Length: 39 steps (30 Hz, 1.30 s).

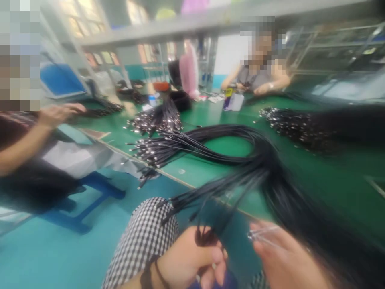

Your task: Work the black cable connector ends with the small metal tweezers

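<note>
My left hand (195,257) is closed around the dark ends of several thin black cables (225,182), low in front of my knee. Those cables run up over the table edge into a large looped black bundle (267,156). To its right, my right hand (288,257) pinches a few thin, pale, wire-like strands (264,233) with shiny tips; blur hides exactly what they are. A gap separates the two hands. Bright metal ends (150,150) of the looped cables stick out near the table's left edge.
On the green table (222,146) lie a second cable pile (159,116) and a thick bundle (315,124) at right. A small yellow-and-white box (233,100) stands farther back. One person (255,76) sits opposite, another person's arm (30,136) is at left, near a blue stool (90,196).
</note>
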### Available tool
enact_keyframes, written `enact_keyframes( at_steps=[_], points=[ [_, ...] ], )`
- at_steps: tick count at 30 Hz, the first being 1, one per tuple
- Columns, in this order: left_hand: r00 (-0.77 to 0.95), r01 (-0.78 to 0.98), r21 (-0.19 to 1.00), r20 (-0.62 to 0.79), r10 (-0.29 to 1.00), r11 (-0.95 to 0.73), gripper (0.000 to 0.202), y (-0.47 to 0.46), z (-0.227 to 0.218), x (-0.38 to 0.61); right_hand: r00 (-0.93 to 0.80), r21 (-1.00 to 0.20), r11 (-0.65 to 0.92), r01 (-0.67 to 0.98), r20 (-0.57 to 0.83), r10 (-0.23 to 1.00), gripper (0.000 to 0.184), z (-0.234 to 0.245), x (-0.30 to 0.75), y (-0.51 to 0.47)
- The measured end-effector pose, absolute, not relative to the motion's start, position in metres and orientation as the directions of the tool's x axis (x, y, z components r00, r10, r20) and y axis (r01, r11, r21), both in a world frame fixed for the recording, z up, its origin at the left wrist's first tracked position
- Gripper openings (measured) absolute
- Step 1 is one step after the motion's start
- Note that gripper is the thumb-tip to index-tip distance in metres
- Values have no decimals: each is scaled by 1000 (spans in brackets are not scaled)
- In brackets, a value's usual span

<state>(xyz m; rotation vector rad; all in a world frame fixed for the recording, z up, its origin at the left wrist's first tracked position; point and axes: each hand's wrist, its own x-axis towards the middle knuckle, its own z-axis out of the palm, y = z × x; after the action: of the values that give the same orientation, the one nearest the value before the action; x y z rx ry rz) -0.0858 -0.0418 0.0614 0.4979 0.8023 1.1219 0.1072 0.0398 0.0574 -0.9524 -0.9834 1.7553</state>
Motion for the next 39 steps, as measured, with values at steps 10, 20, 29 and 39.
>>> enact_keyframes(
  at_steps=[10,20,29,39],
  points=[
    [51,-363,895,-257,965,258,22,-27,97,-81,-70,-873,-128,-471,-108,992,26,101,81,-2],
    [39,-389,867,-323,946,312,20,-24,93,-82,-184,-821,-129,-557,-29,982,26,96,68,-6],
    [17,-406,822,-430,903,399,24,-28,96,-83,-89,-787,-114,-607,-75,993,15,98,57,-11],
    [7,-369,819,-470,883,439,23,-25,96,-81,-104,-804,-100,-587,-48,993,21,97,62,-12]
  ],
)
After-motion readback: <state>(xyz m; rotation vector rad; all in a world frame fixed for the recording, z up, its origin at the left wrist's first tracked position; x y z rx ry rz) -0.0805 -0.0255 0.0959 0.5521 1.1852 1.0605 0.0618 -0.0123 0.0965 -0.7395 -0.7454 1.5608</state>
